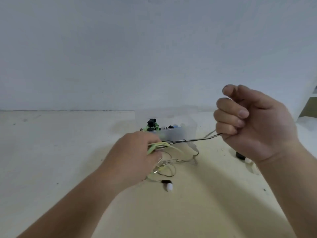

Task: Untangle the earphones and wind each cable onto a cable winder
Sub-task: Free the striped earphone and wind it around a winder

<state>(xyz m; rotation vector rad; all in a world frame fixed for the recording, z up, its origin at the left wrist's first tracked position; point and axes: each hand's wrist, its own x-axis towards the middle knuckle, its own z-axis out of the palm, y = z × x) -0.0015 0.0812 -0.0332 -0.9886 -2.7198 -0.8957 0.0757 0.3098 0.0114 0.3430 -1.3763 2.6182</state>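
My left hand (135, 156) grips a tangled bunch of yellow-green and dark earphone cables (160, 146) just above the table. A black-and-white cable (197, 139) runs taut from that bunch up to my right hand (252, 122), whose curled fingers hold its end at the right. Loose loops of thin cable (171, 164) hang and lie under my left hand. A black and white earbud (167, 185) rests on the table below the loops.
A translucent plastic box (180, 133) stands behind the hands, holding a green cable wound on a black winder (151, 126) and other small dark items. A dark object (240, 155) and white pieces (252, 166) lie under my right wrist. A white wall rises behind the table.
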